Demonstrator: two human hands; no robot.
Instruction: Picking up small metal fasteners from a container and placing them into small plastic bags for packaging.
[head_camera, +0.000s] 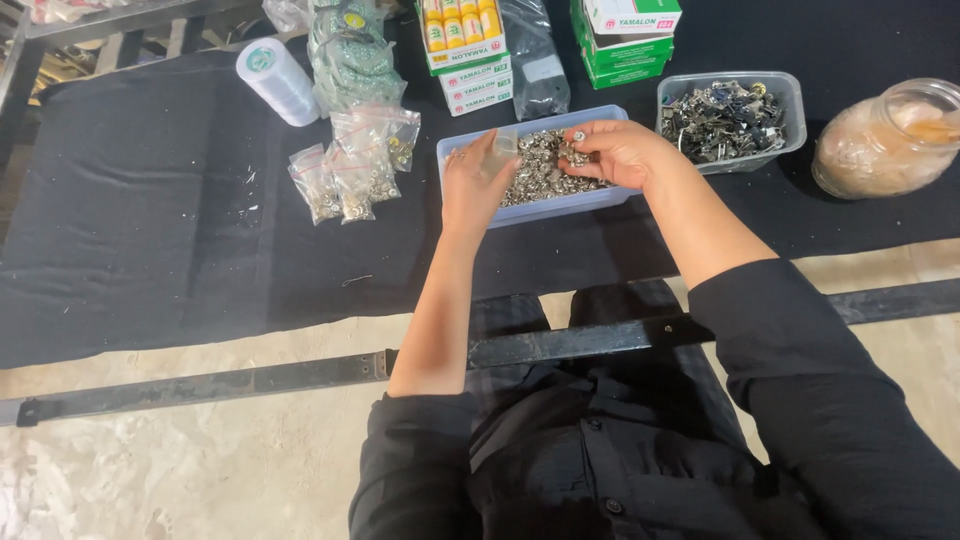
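A black cloth (150, 200) covers the table. The left hand (475, 185) pinches a small clear bag (503, 143) open over the blue tray (540, 205), so the right hand (620, 150), fingers closed on metal studs (540, 165), loads it directly.

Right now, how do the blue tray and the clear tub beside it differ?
The blue tray is opaque and larger; the clear tub is see-through and smaller. Both hands, left hand and right hand, are over the blue tray; the clear tub is untouched. Both hold small silvery metal parts.
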